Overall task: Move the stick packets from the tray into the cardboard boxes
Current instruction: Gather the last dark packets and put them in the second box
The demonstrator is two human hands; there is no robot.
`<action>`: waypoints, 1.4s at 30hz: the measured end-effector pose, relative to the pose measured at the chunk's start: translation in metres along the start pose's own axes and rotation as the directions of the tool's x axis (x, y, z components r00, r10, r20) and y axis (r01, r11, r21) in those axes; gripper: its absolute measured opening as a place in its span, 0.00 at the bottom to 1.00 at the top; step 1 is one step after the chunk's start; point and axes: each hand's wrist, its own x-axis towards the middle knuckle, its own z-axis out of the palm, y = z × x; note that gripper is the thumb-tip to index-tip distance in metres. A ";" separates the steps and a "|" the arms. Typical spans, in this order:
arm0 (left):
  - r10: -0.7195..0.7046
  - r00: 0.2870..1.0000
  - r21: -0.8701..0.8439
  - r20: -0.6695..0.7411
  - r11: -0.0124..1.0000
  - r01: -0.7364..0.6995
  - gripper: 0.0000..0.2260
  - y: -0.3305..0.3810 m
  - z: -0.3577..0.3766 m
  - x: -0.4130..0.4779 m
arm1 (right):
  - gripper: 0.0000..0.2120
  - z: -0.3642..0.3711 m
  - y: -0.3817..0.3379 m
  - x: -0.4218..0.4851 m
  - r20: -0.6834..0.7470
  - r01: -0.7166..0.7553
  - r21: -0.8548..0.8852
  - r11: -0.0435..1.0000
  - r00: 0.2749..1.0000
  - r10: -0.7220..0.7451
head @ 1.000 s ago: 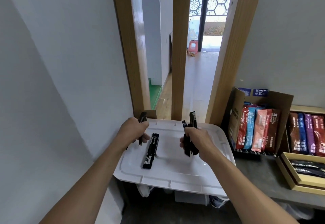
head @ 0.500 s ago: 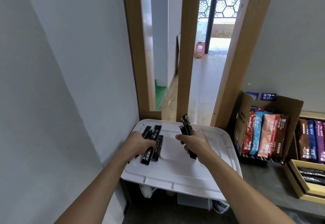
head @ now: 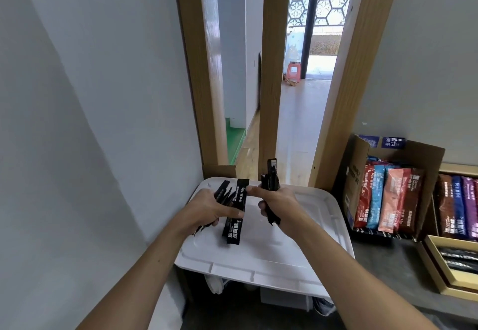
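A white plastic tray [head: 271, 249] sits low in front of me. My left hand [head: 207, 210] is shut on several black stick packets [head: 234, 223] fanned over the tray's left part; the longest one hangs down with white print. My right hand [head: 275, 204] grips a bundle of black stick packets [head: 270, 177] held upright, its forefinger reaching left to the top of the left hand's packets. An open cardboard box [head: 357, 174] with coloured stick packets stands to the right of the tray.
A second box [head: 457, 208] of dark, blue and purple packets stands at the far right, with a gold-edged box [head: 437, 259] of black packets in front of it. Wooden posts [head: 269, 91] rise just behind the tray. A grey wall is at the left.
My left hand has gathered the packet that lay on the tray into its bunch. My right hand has moved left, its forefinger now touching the left hand's packets. The view has shifted down and left.
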 end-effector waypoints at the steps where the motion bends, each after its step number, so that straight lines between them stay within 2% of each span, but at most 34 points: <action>1: 0.011 1.000 -0.019 0.004 1.000 -0.011 0.25 0.000 0.000 0.000 | 0.15 -0.003 0.000 0.000 0.005 0.000 0.006 1.000 1.000 0.000; 3: 0.016 0.999 -0.030 -0.046 0.999 -0.017 0.21 -0.001 0.000 0.000 | 0.12 -0.009 0.000 0.000 -0.038 0.013 0.004 1.000 0.999 -0.013; 5: 0.009 0.984 -0.006 -0.178 1.000 -0.010 0.21 -0.007 -0.001 0.002 | 0.10 -0.016 0.000 0.000 -0.102 0.035 0.024 0.999 0.994 -0.033; 7: 0.018 0.966 0.106 -0.258 0.994 0.010 0.21 -0.015 0.001 0.008 | 0.08 -0.024 0.000 -0.001 -0.140 0.057 0.021 0.998 0.989 -0.054; 9: 0.034 0.964 0.341 -0.262 0.938 0.060 0.18 -0.020 0.008 0.011 | 0.08 -0.029 0.000 -0.003 -0.155 0.072 0.014 0.997 0.986 -0.069; 11: 0.045 0.964 0.470 -0.261 0.879 0.086 0.15 -0.022 0.017 0.013 | 0.09 -0.033 -0.002 -0.009 -0.162 0.089 0.017 0.996 0.983 -0.085; 17: 0.047 0.958 0.494 -0.283 0.863 0.104 0.13 -0.018 0.022 0.021 | 0.10 -0.050 -0.022 -0.033 -0.163 0.185 0.045 0.982 0.971 -0.176; 20: 0.131 0.936 0.404 -0.327 0.915 0.013 0.11 0.003 0.022 0.016 | 0.10 -0.063 -0.035 -0.047 -0.176 0.241 0.032 0.970 0.957 -0.232; 23: 0.114 0.962 0.024 -0.247 0.993 -0.111 0.07 0.037 0.039 0.002 | 0.09 -0.081 -0.045 -0.060 -0.206 0.286 0.030 0.958 0.939 -0.274; 26: 0.149 0.979 -0.337 -0.141 0.922 -0.189 0.13 0.068 0.065 -0.017 | 0.10 -0.102 -0.052 -0.072 -0.238 0.310 0.075 0.948 0.929 -0.285; 28: 0.178 0.983 -0.500 -0.046 0.848 -0.177 0.10 0.080 0.082 -0.026 | 0.09 -0.120 -0.054 -0.081 -0.268 0.302 0.086 0.950 0.925 -0.269; 29: 0.205 0.979 -0.506 0.008 0.845 -0.173 0.07 0.086 0.090 -0.031 | 0.09 -0.130 -0.055 -0.085 -0.285 0.301 0.089 0.949 0.921 -0.265; 30: 0.228 0.972 -0.462 0.055 0.869 -0.178 0.10 0.091 0.099 -0.035 | 0.09 -0.140 -0.056 -0.090 -0.301 0.302 0.099 0.948 0.917 -0.261; 32: 0.252 0.960 -0.318 0.123 0.926 -0.202 0.13 0.103 0.119 -0.045 | 0.08 -0.162 -0.059 -0.100 -0.322 0.306 0.136 0.942 0.913 -0.250; 36: 0.303 0.943 -0.079 0.139 0.952 -0.294 0.04 0.136 0.168 -0.059 | 0.04 -0.207 -0.070 -0.115 -0.301 0.284 0.246 0.927 0.931 -0.205; 40: 0.327 0.942 -0.110 0.074 0.942 -0.318 0.04 0.162 0.198 -0.056 | 0.07 -0.260 -0.074 -0.129 -0.274 0.252 0.239 0.938 0.944 -0.184; 42: 0.345 0.938 -0.141 0.033 0.931 -0.337 0.04 0.178 0.210 -0.054 | 0.08 -0.289 -0.070 -0.134 -0.283 0.231 0.138 0.963 0.941 -0.185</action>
